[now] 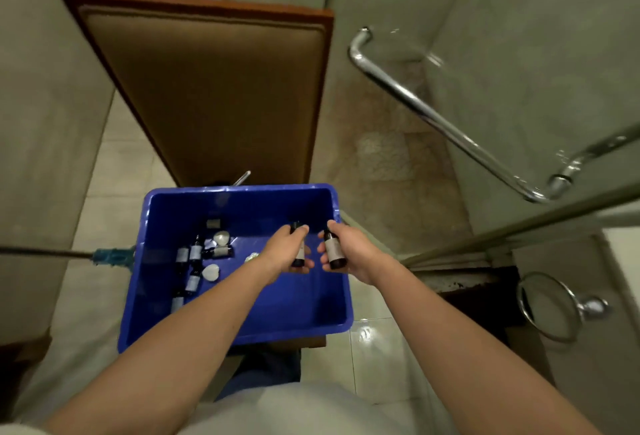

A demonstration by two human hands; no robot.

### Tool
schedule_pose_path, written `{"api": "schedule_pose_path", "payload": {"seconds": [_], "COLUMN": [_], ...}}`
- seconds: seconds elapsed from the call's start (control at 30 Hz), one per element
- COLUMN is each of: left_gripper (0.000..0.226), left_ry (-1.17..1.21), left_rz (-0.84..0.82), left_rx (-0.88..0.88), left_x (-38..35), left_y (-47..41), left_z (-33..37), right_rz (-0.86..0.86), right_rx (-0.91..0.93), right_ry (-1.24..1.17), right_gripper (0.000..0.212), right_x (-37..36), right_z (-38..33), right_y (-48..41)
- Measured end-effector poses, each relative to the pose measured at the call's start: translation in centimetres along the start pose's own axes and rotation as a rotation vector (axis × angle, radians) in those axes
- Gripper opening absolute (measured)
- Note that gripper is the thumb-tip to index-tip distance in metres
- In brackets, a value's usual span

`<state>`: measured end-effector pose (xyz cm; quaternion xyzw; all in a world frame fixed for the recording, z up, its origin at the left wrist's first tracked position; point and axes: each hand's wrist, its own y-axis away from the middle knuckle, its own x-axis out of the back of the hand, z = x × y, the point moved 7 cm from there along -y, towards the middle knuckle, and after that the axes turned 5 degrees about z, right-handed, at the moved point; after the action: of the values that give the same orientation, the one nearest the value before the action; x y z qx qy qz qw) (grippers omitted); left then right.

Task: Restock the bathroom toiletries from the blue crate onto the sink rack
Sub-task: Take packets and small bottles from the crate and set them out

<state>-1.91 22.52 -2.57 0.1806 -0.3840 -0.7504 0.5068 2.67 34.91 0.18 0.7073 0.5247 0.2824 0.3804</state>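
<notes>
The blue crate (311,317) sits low in front of me. Above its right side, my left hand (284,249) grips a small dark bottle (298,254) with a pale label. Beside it, my right hand (353,251) grips a second dark bottle (334,249) of the same kind. Both bottles are held upright, close together. Several more small bottles (194,261) and round white soaps (210,272) lie in the crate's left half. The sink rack is not in view.
A brown wooden door (214,88) stands open behind the crate. A glass shower door with a chrome handle (433,116) is at the right. A chrome towel ring (554,306) hangs lower right. A mop (107,256) lies left of the crate on the tiled floor.
</notes>
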Motion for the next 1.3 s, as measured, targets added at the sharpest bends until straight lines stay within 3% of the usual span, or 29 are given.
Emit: {"api": "schedule_pose_path", "payload": {"seconds": [0.2, 0.43, 0.53, 0.83, 1.1, 1.3], "left_gripper": [0.013, 0.029, 0.027, 0.026, 0.024, 0.022], "left_ry": [-0.020, 0.057, 0.095, -0.015, -0.079, -0.156], "left_rz": [-0.072, -0.248, -0.348, -0.549, -0.692, -0.779], "left_rx": [-0.094, -0.026, -0.032, -0.131, -0.098, -0.181], "left_x": [-6.6, -15.5, -19.3, -28.2, -35.6, -41.3], "left_y": [5.1, 11.3, 14.1, 21.6, 27.0, 30.4], "left_z": [2.6, 3.4, 3.9, 4.7, 5.0, 5.7], "right_rz": [0.037, 0.164, 0.188, 0.306, 0.373, 0.449], "right_rx": [0.072, 0.218, 0.239, 0.315, 0.410, 0.481], "right_ry": [-0.207, -0.327, -0.423, -0.660, -0.723, -0.810], "right_gripper": [0.029, 0.023, 0.026, 0.038, 0.027, 0.028], "right_x": [6.6, 14.5, 17.3, 25.5, 31.7, 36.5], "right_z": [1.8, 4.9, 6.3, 10.8, 13.0, 14.7], "right_y": [5.9, 13.2, 16.1, 23.2, 28.9, 33.0]}}
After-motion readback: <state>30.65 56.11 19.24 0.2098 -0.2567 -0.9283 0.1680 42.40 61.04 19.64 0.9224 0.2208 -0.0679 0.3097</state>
